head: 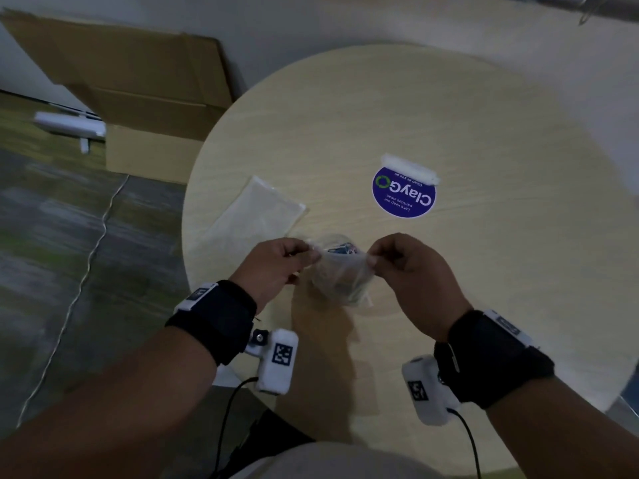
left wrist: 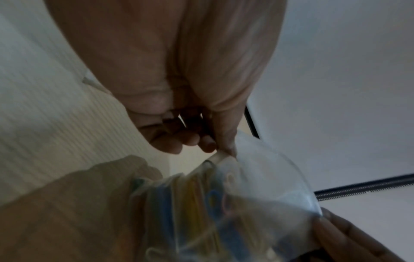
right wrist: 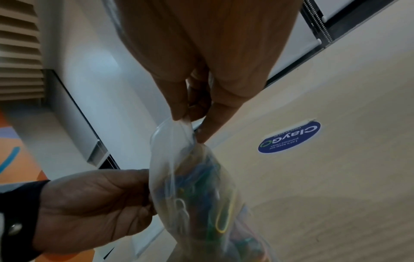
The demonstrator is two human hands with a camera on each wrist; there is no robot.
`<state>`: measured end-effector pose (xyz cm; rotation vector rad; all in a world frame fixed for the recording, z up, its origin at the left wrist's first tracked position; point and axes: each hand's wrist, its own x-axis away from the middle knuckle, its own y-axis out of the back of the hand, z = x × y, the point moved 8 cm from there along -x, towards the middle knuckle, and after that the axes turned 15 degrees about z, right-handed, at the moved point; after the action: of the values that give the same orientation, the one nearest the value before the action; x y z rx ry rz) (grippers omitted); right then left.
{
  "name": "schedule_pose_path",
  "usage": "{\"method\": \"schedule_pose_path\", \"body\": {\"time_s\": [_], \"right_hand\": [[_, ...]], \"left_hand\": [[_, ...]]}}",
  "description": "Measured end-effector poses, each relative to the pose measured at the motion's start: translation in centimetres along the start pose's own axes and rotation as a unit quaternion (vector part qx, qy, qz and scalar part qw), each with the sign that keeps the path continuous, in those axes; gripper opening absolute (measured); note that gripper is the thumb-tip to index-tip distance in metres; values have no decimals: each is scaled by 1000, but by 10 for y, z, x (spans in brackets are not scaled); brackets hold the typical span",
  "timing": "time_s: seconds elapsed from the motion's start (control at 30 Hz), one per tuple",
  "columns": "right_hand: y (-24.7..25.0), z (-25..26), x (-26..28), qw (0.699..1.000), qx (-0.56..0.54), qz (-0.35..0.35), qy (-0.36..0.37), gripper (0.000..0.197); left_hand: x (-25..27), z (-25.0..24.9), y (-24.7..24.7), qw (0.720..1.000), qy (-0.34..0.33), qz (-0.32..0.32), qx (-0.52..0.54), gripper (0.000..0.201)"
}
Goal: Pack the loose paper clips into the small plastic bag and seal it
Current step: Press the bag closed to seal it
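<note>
A small clear plastic bag (head: 340, 274) hangs in the air just above the round table (head: 484, 271), its mouth gaping upward. Coloured paper clips (right wrist: 201, 203) fill its lower part, blue, yellow, green and white; they also show as a blur of paper clips (left wrist: 197, 203) in the left wrist view. My left hand (head: 280, 262) pinches the left end of the bag's rim (left wrist: 221, 156). My right hand (head: 404, 261) pinches the right end of the bag (right wrist: 179, 134) between thumb and forefinger.
A second, flat clear bag (head: 256, 210) lies on the table's left side. A blue round sticker (head: 404, 193) with a white tape strip sits past the hands. Cardboard boxes (head: 145, 108) stand on the floor at the left, near a white cable (head: 86, 271).
</note>
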<state>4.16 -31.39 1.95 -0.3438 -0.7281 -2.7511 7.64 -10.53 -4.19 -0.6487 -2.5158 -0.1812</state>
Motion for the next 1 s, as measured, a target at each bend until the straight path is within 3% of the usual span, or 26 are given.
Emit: {"method": "schedule_pose_path", "body": {"time_s": [0.17,0.3,0.43,0.6,0.7,0.8,1.0], "right_hand": [[13,6,14,995,54,-79,27,6],[0,-3,9,984,173,-40,-3,5],[7,-2,0,983,169,-68,5,5],[2,-13,-13,987,158,-22,-28,5],[5,8,-15,989,136,-48,31,22],[0,32,-21,991,94,-60,80,19],[-16,46,-36,993,62,-34,96,16]], "left_hand": [[19,-33,15,988,-100,-76,-89,13],[36,-44,14,961,-159,-99,-206,8],[43,-59,18,934,-224,-134,-243,10],[34,-54,6,963,-195,-124,-140,11],[27,-48,10,975,-172,-128,-61,12],[28,-54,8,969,-173,-129,-121,13],[30,-63,5,959,-193,-133,-160,11]]}}
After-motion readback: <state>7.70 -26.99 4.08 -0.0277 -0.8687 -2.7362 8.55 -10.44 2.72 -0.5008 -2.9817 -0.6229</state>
